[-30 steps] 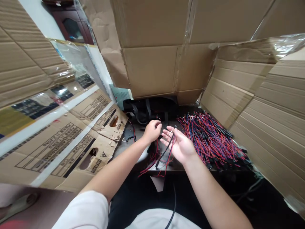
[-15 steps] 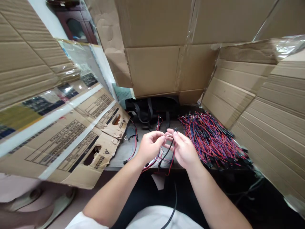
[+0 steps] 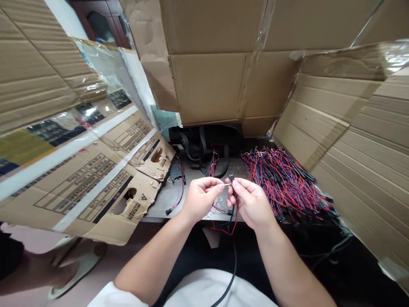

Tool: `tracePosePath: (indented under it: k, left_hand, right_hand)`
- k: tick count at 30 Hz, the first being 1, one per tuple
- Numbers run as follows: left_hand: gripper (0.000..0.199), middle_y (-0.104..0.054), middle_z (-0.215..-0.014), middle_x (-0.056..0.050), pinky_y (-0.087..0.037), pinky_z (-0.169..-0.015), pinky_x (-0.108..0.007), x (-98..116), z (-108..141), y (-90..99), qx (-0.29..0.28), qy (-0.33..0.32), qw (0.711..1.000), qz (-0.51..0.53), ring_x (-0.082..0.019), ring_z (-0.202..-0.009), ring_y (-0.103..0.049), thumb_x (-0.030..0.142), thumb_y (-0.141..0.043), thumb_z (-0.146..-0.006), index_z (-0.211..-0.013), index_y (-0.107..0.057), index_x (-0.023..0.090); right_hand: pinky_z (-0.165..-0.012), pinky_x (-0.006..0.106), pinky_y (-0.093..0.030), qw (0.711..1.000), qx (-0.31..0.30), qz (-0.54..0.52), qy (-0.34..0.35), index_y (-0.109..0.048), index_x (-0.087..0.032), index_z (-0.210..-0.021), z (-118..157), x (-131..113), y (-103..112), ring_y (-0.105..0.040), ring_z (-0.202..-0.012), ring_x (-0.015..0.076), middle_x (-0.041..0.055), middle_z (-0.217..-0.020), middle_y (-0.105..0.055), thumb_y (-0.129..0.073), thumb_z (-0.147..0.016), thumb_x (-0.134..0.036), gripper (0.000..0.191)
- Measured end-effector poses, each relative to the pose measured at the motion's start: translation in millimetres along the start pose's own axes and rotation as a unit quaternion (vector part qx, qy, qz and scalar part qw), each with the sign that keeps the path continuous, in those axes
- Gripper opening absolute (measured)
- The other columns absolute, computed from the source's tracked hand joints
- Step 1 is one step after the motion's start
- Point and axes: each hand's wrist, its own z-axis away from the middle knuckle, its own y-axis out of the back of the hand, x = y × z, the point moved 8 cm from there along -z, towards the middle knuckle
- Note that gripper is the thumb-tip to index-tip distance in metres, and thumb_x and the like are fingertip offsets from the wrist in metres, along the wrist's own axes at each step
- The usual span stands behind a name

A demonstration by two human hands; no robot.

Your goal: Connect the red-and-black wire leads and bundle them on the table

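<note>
My left hand (image 3: 203,198) is pinched on one end of a thin whitish tie (image 3: 227,184), which runs across to my right hand. My right hand (image 3: 252,202) is closed around a wire harness, thumb against fingers. The harness's black connector (image 3: 231,176) sticks up above the right fingertips, and its red and black wires (image 3: 237,219) hang below in a loop near the table edge. Where the tie meets the wires is hidden by the right fingers. A small white loop (image 3: 219,199) and a few thin wires lie on the table just beyond the hands.
To the right lies a large pile of red, blue and black wire harnesses (image 3: 284,183). Single harnesses (image 3: 182,187) lie at left. Behind is a black bag (image 3: 217,140) with straps. Cardboard walls (image 3: 207,85) enclose the table. A person's sandalled foot (image 3: 79,268) shows at lower left.
The harness wires have gathered under my right hand, and the connector shows more clearly above its fingers. My hands have come slightly lower. The view has shifted a little.
</note>
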Motion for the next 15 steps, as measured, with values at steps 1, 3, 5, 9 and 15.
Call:
tracePosePath:
  k: [1,3,5,9,15]
  left_hand:
    - [0.022,-0.054,-0.051,0.003,-0.027,-0.037,-0.018,-0.9,0.4,0.6,0.002,0.0,1.0,-0.001,-0.003,-0.038,-0.036,0.032,-0.077,-0.067,-0.071,-0.068,0.013]
    - [0.023,-0.052,-0.051,0.004,-0.024,-0.037,-0.018,-3.1,1.1,2.0,0.009,0.004,1.0,-0.007,-0.003,-0.038,-0.033,0.033,-0.078,-0.066,-0.071,-0.067,0.012]
    - [0.025,-0.05,-0.05,0.004,-0.022,-0.037,-0.018,-5.7,1.9,2.8,0.015,0.012,1.0,-0.014,-0.003,-0.039,-0.032,0.034,-0.078,-0.065,-0.071,-0.066,0.012]
    - [0.026,-0.048,-0.05,0.004,-0.022,-0.037,-0.018,-7.3,3.0,3.2,0.018,0.019,0.999,-0.021,-0.003,-0.038,-0.032,0.034,-0.077,-0.066,-0.071,-0.064,0.012]
    - [0.025,-0.051,-0.05,0.004,-0.022,-0.036,-0.017,-5.0,3.7,3.7,0.025,0.019,0.999,-0.017,-0.002,-0.037,-0.034,0.033,-0.078,-0.067,-0.069,-0.064,0.012]
  right_hand:
    - [-0.045,0.023,-0.047,1.0,0.001,-0.002,0.0,-0.069,-0.016,-0.08,0.2,-0.2,0.3,-0.051,-0.046,0.0082,-0.002,-0.062,-0.057,-0.075,-0.075,-0.032,0.018]
    - [-0.045,0.024,-0.048,1.0,0.0,-0.003,0.003,-0.068,-0.016,-0.077,0.6,-1.0,-0.2,-0.05,-0.046,0.0084,-0.0021,-0.061,-0.057,-0.074,-0.075,-0.033,0.018]
    - [-0.045,0.025,-0.048,1.0,-0.003,-0.005,0.005,-0.067,-0.016,-0.074,1.1,-1.3,-1.3,-0.05,-0.046,0.0086,-0.0023,-0.059,-0.056,-0.074,-0.076,-0.033,0.019]
    - [-0.047,0.025,-0.05,1.0,-0.004,-0.015,0.003,-0.066,-0.017,-0.076,1.8,-0.1,-2.4,-0.052,-0.047,0.009,-0.0026,-0.059,-0.056,-0.074,-0.076,-0.034,0.019]
    - [-0.046,0.024,-0.05,1.0,-0.007,-0.023,-0.002,-0.067,-0.017,-0.08,2.9,0.2,-4.1,-0.053,-0.047,0.0088,-0.0022,-0.061,-0.058,-0.074,-0.076,-0.032,0.018]
